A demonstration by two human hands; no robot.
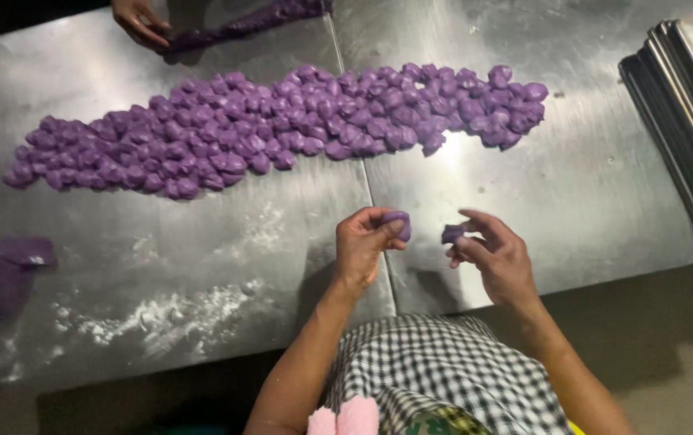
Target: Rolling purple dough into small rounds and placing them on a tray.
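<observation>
head view: left hand (365, 242) pinches a purple dough piece (399, 224), right hand (493, 254) grasps a smaller bit (453, 234); each grip should stay light above the worktop (572, 193).

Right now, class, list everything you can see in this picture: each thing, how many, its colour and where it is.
dough pieces: too many to count, purple, heaped in a long band across the table
dough lump: one, purple, table's left edge
dough rope: one, purple, top, held by another person's hand
flour: scattered, white, near edge of table
table: one, steel
trays: stack, metal, right
apron: one, black-and-white check, bottom
left hand: holds a purple dough ball
right hand: pinches a smaller purple piece
</observation>
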